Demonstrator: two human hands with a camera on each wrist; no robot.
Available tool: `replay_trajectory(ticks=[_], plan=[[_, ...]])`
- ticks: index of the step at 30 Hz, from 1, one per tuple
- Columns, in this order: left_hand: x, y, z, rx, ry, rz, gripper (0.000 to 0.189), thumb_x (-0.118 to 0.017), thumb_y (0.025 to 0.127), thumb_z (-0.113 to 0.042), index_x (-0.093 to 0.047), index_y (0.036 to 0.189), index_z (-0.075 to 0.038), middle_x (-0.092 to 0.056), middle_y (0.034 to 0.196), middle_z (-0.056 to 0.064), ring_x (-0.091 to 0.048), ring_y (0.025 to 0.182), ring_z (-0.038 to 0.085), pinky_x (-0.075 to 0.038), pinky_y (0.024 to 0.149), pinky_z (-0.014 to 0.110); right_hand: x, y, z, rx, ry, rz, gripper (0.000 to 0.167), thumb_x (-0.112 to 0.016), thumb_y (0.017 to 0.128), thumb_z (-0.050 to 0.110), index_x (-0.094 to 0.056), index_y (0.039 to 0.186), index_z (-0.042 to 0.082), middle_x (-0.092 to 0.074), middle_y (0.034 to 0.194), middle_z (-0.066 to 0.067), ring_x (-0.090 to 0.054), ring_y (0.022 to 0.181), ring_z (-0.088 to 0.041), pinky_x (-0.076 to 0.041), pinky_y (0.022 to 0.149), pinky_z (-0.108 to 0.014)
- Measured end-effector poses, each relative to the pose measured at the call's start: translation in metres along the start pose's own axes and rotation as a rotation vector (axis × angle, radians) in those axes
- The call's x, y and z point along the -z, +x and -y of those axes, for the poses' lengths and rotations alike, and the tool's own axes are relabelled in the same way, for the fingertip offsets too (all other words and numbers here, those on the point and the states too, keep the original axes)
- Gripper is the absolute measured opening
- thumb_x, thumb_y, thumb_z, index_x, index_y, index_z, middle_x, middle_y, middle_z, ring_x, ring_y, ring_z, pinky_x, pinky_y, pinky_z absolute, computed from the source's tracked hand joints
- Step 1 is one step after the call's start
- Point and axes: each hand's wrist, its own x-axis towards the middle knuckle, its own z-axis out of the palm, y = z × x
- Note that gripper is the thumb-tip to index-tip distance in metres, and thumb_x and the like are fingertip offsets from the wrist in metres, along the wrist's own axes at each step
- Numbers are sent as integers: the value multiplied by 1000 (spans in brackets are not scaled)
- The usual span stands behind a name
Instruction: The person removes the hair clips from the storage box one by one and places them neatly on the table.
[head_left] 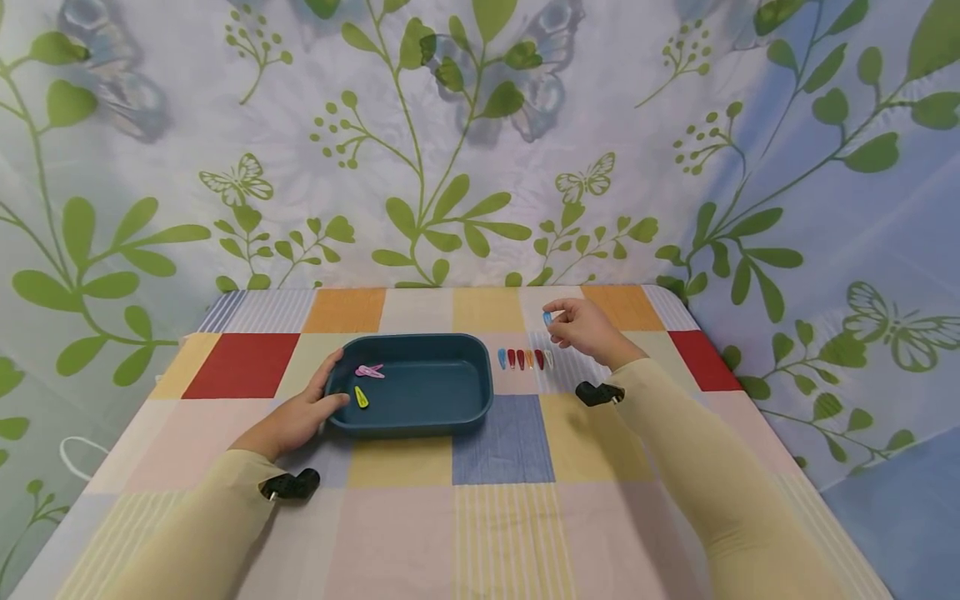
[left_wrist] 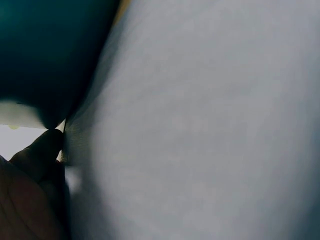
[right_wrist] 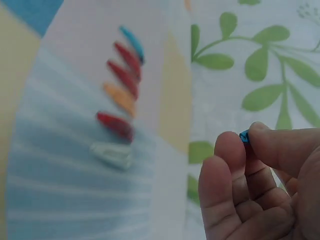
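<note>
A blue hair clip [head_left: 547,317] is pinched between thumb and fingertips of my right hand [head_left: 583,332], raised above the table's back right. Only its blue end [right_wrist: 244,136] shows in the right wrist view. Below and to the left lies a row of several clips: a blue clip [head_left: 502,358], red clips [head_left: 521,359], an orange clip [head_left: 529,358] and a pale clip [head_left: 549,358]. My left hand [head_left: 300,412] grips the left end of a dark teal tray [head_left: 420,429], thumb over the rim. Inside lie pink clips [head_left: 369,372] and a yellow-green clip [head_left: 362,397].
A patchwork cloth [head_left: 397,517] covers the table. Behind it hangs a leaf-patterned curtain [head_left: 450,167]. A white cable loop [head_left: 75,458] shows at the left edge. The tray stands left of the clip row with a narrow gap between.
</note>
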Motion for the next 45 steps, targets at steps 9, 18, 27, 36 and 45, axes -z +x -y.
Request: replay_trajectory(ticks=[9, 18, 27, 36, 45], plan=[[0, 0, 1, -3, -13, 0, 84, -47, 108, -39, 13, 166, -45, 7, 177, 19, -2, 159, 58, -16, 117, 83, 1, -1, -33, -78, -35, -1, 45, -62, 102, 8, -58, 146, 0, -72, 111, -23, -65, 85, -27, -57, 77, -36], [-1, -2, -4, 4, -4, -2, 83, -47, 108, -40, 13, 166, -47, 9, 178, 16, -1, 159, 56, -15, 117, 83, -6, 2, -54, -136, -66, -7, 39, -67, 99, 8, -65, 137, 2, -68, 92, -5, -59, 71, -13, -53, 63, -24], [-1, -1, -3, 16, 15, -1, 84, -47, 107, -40, 13, 165, -49, 9, 178, 17, -2, 159, 57, -18, 117, 82, -11, 2, -60, -116, -115, -14, 39, -68, 98, 12, -67, 136, 4, -74, 104, -11, -63, 77, -13, -53, 67, -24], [-1, -2, -3, 16, 15, -4, 84, -47, 107, -40, 13, 166, -47, 8, 177, 18, -2, 159, 57, -18, 117, 83, -18, 1, -60, -71, -241, -38, 36, -70, 97, 16, -71, 132, 5, -76, 109, -12, -66, 92, -20, -52, 83, -32], [-1, -2, -4, 3, -2, 6, 84, -46, 107, -38, 13, 166, -45, 9, 177, 18, -1, 159, 57, -16, 117, 83, -20, 1, -63, -79, -299, -36, 36, -70, 97, 17, -72, 130, 4, -68, 97, -4, -57, 89, -19, -46, 80, -30]])
